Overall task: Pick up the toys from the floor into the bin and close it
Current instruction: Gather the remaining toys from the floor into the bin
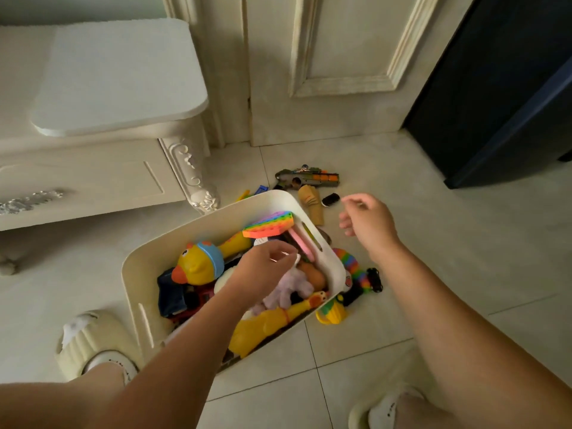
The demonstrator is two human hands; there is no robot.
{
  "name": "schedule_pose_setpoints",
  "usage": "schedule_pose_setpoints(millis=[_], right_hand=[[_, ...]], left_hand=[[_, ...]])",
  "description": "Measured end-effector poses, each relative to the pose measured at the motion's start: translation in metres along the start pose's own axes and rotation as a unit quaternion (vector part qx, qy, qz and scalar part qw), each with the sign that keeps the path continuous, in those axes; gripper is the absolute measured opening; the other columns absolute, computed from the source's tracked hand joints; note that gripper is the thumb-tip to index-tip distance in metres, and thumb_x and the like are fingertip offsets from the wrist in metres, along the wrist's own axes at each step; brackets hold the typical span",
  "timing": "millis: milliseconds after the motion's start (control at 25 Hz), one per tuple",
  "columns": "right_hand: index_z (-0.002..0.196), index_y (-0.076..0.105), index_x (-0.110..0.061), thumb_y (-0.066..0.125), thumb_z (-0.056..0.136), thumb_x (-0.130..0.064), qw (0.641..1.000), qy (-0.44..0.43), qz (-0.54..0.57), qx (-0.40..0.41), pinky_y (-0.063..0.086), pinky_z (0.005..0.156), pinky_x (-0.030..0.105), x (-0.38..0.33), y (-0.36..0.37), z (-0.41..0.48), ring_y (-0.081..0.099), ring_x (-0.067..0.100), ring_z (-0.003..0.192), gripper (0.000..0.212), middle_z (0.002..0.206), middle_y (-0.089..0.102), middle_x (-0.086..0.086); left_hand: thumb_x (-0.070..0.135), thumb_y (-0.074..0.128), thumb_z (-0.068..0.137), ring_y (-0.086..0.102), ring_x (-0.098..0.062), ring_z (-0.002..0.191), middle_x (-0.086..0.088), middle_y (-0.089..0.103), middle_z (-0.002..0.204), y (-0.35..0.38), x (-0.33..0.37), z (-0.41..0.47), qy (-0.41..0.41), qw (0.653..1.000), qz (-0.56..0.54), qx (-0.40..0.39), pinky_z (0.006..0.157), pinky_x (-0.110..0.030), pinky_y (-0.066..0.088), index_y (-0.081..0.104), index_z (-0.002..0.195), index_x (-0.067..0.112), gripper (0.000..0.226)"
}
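bin [148, 264] one, toy-filled; toy gun [306, 176] one, on floor [433, 243].

The open cream bin [140, 274] stands on the floor, heaped with a yellow duck [198, 264], a rainbow pop board [269, 224] and a rubber chicken [269, 323]. A toy gun [309, 178], a rainbow slug [353, 267] and a yellow cup [332, 312] lie on the floor near its right wall.

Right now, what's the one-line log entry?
left hand: over bin | right hand: empty, above floor | toy gun: on floor | bin: open, crowded
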State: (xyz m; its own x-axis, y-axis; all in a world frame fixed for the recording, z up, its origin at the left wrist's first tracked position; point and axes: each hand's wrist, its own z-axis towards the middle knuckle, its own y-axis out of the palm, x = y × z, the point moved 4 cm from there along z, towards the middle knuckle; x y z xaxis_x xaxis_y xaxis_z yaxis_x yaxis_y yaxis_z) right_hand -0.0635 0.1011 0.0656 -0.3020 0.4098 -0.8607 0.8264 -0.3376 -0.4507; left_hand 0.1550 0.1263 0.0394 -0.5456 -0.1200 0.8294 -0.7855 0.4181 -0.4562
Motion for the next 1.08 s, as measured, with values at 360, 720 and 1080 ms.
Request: schedule_pose_setpoints(millis=[360,720,1080], right_hand=[[0.135,0.049,-0.017,0.058,0.086,-0.034,0.941,0.103,-0.271,-0.176,0.045,0.092,0.034,0.188,0.032,0.05,0.055,0.032,0.115,0.052,0.127,0.058,0.015],[0.135,0.048,-0.012,0.063,0.085,-0.032,0.967,0.153,-0.177,-0.097,0.049,0.091,0.039,0.213,0.035,0.094,0.055,0.034,0.115,0.056,0.13,0.055,0.017],[0.089,0.072,-0.022,0.067,0.071,-0.045,0.948,0.054,0.188,-0.253,0.05,0.048,0.025,0.057,-0.021,0.093,0.066,0.015,0.059,0.03,0.076,0.07,0.006]], left_hand=[[0.027,0.061,0.09,0.064,0.001,0.08,0.022,0.07,0.079,0.033,0.045,0.051,0.024,0.999,-0.03,0.025,0.076,-0.023,0.048,0.069,0.083,0.043,0.02],[0.024,0.058,0.092,0.062,0.003,0.071,0.023,0.066,0.08,0.054,0.073,0.087,0.06,0.998,0.026,0.019,0.05,-0.006,0.046,0.063,0.088,0.049,0.025],[0.031,0.081,0.068,0.039,-0.021,0.126,0.001,0.032,0.142,0.082,0.098,0.11,0.148,0.962,0.212,-0.084,0.102,-0.035,0.041,0.021,0.147,0.037,0.099]])
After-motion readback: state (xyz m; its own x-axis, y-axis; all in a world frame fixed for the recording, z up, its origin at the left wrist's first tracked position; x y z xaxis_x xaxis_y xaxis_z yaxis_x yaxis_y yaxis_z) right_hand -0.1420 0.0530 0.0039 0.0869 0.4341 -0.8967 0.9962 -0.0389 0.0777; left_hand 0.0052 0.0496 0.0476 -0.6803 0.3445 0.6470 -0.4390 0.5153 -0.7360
